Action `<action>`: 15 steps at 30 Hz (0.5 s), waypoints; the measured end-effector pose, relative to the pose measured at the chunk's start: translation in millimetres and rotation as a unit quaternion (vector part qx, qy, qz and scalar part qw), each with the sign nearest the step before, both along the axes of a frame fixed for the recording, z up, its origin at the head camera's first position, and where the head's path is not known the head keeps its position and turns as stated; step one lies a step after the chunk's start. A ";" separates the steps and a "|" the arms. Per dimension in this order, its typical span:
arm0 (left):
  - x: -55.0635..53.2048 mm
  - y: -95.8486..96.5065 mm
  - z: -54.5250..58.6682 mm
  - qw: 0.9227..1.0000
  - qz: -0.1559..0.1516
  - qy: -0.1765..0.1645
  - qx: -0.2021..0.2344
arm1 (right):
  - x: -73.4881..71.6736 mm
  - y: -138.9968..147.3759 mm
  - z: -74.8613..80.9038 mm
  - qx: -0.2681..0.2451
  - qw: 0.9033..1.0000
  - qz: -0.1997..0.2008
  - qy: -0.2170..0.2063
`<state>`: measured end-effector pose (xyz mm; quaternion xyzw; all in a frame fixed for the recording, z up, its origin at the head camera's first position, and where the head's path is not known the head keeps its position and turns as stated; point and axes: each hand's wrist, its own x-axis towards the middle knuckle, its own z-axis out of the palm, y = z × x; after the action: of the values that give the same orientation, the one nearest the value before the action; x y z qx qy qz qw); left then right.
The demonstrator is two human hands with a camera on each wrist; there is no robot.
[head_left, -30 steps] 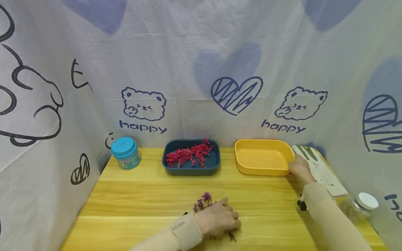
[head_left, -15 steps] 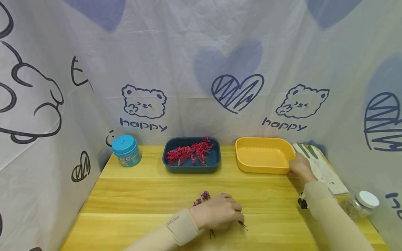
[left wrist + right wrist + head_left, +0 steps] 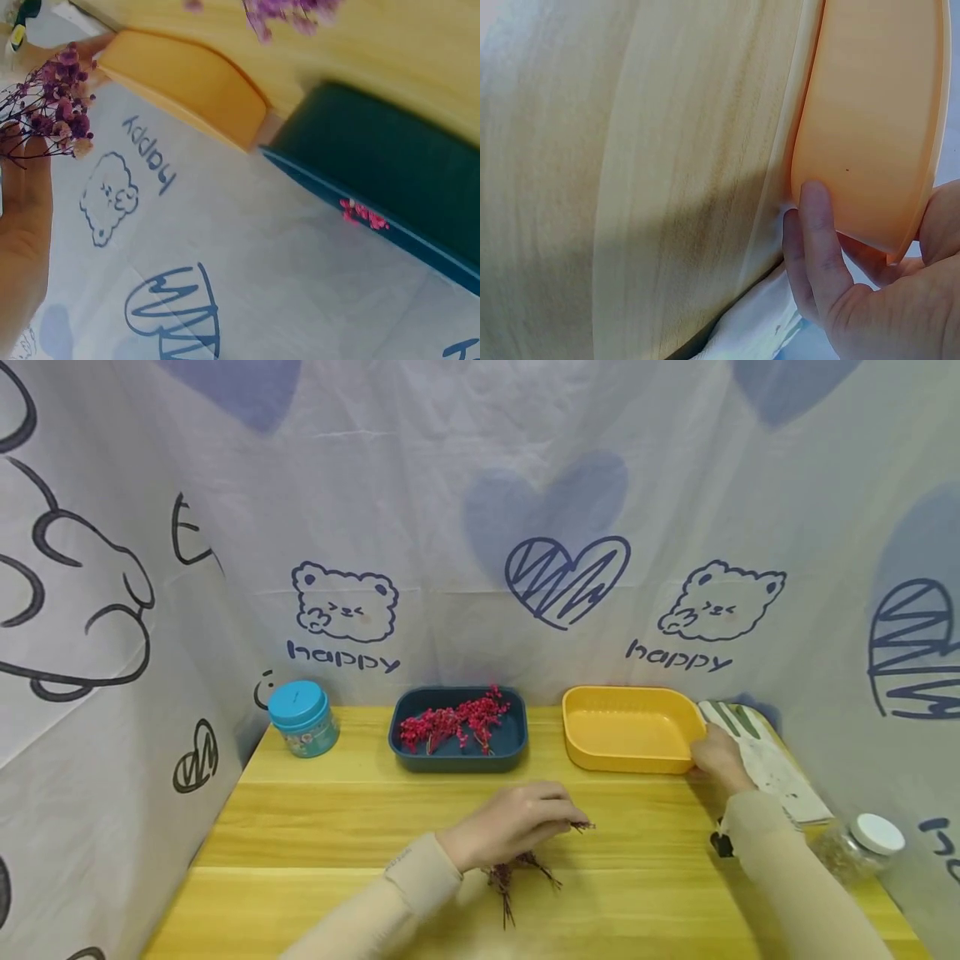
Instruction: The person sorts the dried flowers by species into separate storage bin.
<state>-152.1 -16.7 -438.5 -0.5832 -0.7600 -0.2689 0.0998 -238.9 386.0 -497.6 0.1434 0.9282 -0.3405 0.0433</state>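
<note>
My left hand (image 3: 517, 822) is raised over the middle of the table, pinching a sprig of dried purple flowers (image 3: 64, 112) whose stem ends show past the fingertips. Under that hand, more purple sprigs (image 3: 502, 885) lie on the wood, their blossoms partly hidden by it. My right hand (image 3: 720, 758) grips the near right corner of a yellow tray (image 3: 630, 731), with fingers (image 3: 821, 225) along its outer side and the thumb by the rim. Nothing lies in this tray. To its left, a dark blue tray (image 3: 457, 765) holds red dried flowers (image 3: 450, 727).
A jar with a blue lid (image 3: 302, 718) stands at the back left. Right of the yellow tray lies a white cloth with green stripes (image 3: 772, 768). A clear jar with a white lid (image 3: 862, 847) is beside my right forearm. A printed curtain (image 3: 450, 527) encloses the table.
My left hand has lifted off the table and moved slightly away from me with a purple sprig, uncovering stems of the others. The right hand and yellow tray have stayed put.
</note>
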 end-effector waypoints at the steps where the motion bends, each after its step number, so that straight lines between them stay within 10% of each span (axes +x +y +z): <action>1: -2.2 -0.3 1.7 1.000 0.003 0.000 0.005 | -0.3 0.4 -0.5 -0.001 1.000 0.000 0.001; 9: -23.0 9.1 9.6 0.997 0.039 0.058 -0.020 | 0.9 0.9 -1.0 -0.037 0.999 -0.003 0.003; 15: -45.3 20.8 7.7 0.980 0.062 0.156 -0.111 | 3.1 0.5 -0.4 -0.020 1.000 -0.002 0.004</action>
<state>-197.4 4.1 -430.8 -0.5768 -0.7952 -0.0820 0.1681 -235.8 386.6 -498.0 0.1433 0.9212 -0.3594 0.0415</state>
